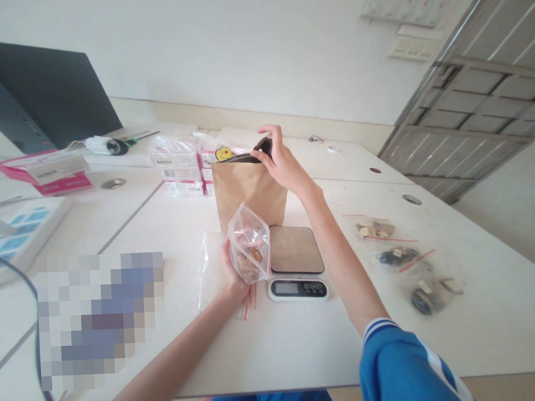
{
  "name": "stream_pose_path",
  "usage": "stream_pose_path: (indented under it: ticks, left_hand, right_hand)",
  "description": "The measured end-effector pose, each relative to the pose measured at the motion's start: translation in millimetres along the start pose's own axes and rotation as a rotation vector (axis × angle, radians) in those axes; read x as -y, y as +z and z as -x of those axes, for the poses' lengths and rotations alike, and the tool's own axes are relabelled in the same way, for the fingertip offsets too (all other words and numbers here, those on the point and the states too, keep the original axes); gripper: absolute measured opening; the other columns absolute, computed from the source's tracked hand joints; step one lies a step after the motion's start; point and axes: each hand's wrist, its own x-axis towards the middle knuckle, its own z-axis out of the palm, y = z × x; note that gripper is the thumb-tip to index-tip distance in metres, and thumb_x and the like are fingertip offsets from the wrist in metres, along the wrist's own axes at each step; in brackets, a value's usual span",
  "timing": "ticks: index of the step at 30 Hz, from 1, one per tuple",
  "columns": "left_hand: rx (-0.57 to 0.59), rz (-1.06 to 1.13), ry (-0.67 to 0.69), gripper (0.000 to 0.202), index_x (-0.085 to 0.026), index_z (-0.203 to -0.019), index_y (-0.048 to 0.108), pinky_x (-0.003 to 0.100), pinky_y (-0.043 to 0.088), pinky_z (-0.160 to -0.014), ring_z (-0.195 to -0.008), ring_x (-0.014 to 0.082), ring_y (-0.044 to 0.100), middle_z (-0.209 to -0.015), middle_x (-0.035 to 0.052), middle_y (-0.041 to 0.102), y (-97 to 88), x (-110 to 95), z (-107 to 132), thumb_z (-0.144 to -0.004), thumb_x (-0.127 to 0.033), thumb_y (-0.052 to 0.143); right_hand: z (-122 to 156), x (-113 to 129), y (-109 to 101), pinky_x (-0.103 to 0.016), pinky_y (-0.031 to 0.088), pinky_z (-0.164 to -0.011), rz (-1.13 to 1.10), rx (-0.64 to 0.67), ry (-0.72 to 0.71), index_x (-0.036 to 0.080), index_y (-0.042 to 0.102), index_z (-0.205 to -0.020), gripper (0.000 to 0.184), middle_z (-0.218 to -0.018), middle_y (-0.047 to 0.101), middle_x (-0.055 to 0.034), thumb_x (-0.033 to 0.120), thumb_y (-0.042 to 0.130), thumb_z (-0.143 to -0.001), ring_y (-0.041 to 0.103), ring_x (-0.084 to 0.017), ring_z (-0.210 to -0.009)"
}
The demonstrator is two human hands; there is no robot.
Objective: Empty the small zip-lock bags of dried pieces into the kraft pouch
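My left hand [232, 272] holds up a small clear zip bag [249, 244] with brown pieces inside, just left of a small digital kitchen scale [295, 261]. Behind the scale stands a brown paper bag [249, 192], upright with its top open. My right hand [283, 161] reaches over the scale and pinches the bag's dark upper rim at its right corner. A stack of empty clear zip bags [208, 268] with red strips lies flat under my left hand.
Three filled zip bags [400, 257] lie on the white table [300, 347] to the right. Pink and white boxes [181, 166] sit behind the paper bag. A dark laptop [45, 98], pink boxes [44, 172] and a white box [18, 235] are at the left. A metal gate [480, 114] stands at the right.
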Motion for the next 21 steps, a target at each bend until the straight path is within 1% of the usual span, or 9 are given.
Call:
stream_pose_path:
  ticks: [2, 5, 7, 10, 13, 16, 18, 19, 21]
  left_hand:
    - [0.015, -0.003, 0.053, 0.029, -0.018, -0.078, 0.068, 0.024, 0.048, -0.046, -0.051, 0.0176, 0.064, -0.057, 0.0011, 0.067, -0.2, 0, -1, -0.078, -0.041, 0.05]
    - [0.033, -0.007, 0.091, 0.025, -0.019, -0.073, 0.068, 0.025, 0.049, -0.044, -0.051, 0.019, 0.064, -0.057, 0.0016, 0.067, -1.7, 0, -2, -0.076, -0.039, 0.053]
    - [0.051, -0.01, 0.093, 0.023, -0.02, -0.071, 0.067, 0.026, 0.049, -0.043, -0.05, 0.0196, 0.064, -0.056, 0.0017, 0.067, -3.3, 0, -2, -0.074, -0.039, 0.056]
    - [0.091, -0.017, 0.099, 0.022, -0.021, -0.071, 0.067, 0.027, 0.049, -0.042, -0.051, 0.0209, 0.065, -0.057, 0.0023, 0.068, -5.8, 1, -3, -0.073, -0.04, 0.058]
    - [0.111, -0.028, 0.096, 0.025, -0.021, -0.077, 0.069, 0.028, 0.05, -0.042, -0.051, 0.0218, 0.065, -0.06, 0.0034, 0.069, -8.1, 1, -3, -0.074, -0.042, 0.057]
    - [0.12, -0.061, 0.079, 0.03, -0.023, -0.089, 0.071, 0.029, 0.049, -0.042, -0.05, 0.0215, 0.065, -0.064, 0.0042, 0.07, -9.6, 1, -3, -0.079, -0.043, 0.052]
    - [0.116, -0.068, 0.075, 0.033, -0.022, -0.093, 0.071, 0.028, 0.049, -0.042, -0.049, 0.0204, 0.064, -0.065, 0.0042, 0.071, -9.4, 0, -2, -0.082, -0.043, 0.048]
    - [0.111, -0.059, 0.079, 0.033, -0.022, -0.093, 0.071, 0.028, 0.048, -0.043, -0.048, 0.0195, 0.063, -0.065, 0.0038, 0.07, -8.9, 0, -2, -0.083, -0.041, 0.047]
    - [0.097, -0.024, 0.099, 0.031, -0.02, -0.088, 0.071, 0.026, 0.049, -0.045, -0.049, 0.0174, 0.063, -0.061, 0.0026, 0.069, -7.2, 0, -2, -0.084, -0.037, 0.046]
  right_hand:
    - [1, -1, 1, -0.036, 0.048, -0.085, 0.049, -0.004, 0.004, 0.022, 0.031, -0.127, 0.031, -0.104, 0.055, -0.0072, 0.031, 0.036, -0.099, 0.061, -0.019, -0.091]
    - [1, 3, 0, -0.035, 0.047, -0.085, 0.126, 0.017, 0.005, 0.021, 0.039, -0.122, 0.028, -0.104, 0.056, -0.0071, 0.035, 0.033, -0.1, 0.06, -0.019, -0.092]
    - [0, 8, -2, -0.035, 0.046, -0.086, 0.175, 0.047, -0.002, 0.02, 0.049, -0.113, 0.027, -0.104, 0.056, -0.0079, 0.036, 0.031, -0.1, 0.059, -0.02, -0.093]
    - [1, 16, -3, -0.038, 0.043, -0.091, 0.268, 0.062, -0.014, 0.017, 0.06, -0.097, 0.036, -0.107, 0.057, -0.0108, 0.034, 0.028, -0.101, 0.058, -0.022, -0.097]
    - [7, 25, -2, -0.046, 0.037, -0.099, 0.347, -0.023, 0.002, 0.018, 0.063, -0.097, 0.034, -0.117, 0.055, -0.0134, 0.033, 0.032, -0.1, 0.052, -0.028, -0.112]
    - [22, 41, -8, -0.046, 0.037, -0.098, 0.247, -0.121, 0.038, 0.019, 0.061, -0.104, 0.028, -0.123, 0.054, -0.0127, 0.028, 0.035, -0.098, 0.049, -0.027, -0.115]
    - [36, 54, -17, -0.038, 0.044, -0.09, 0.061, -0.016, 0.049, 0.018, 0.06, -0.105, 0.027, -0.113, 0.06, -0.0105, 0.025, 0.035, -0.098, 0.056, -0.022, -0.103]
    - [42, 61, -21, -0.034, 0.046, -0.085, -0.039, 0.112, 0.05, 0.017, 0.061, -0.104, 0.027, -0.106, 0.062, -0.0087, 0.023, 0.036, -0.097, 0.058, -0.019, -0.096]
    - [55, 74, -27, -0.029, 0.047, -0.08, -0.183, 0.478, 0.034, 0.017, 0.063, -0.097, 0.024, -0.097, 0.066, -0.0051, 0.019, 0.04, -0.095, 0.061, -0.016, -0.088]
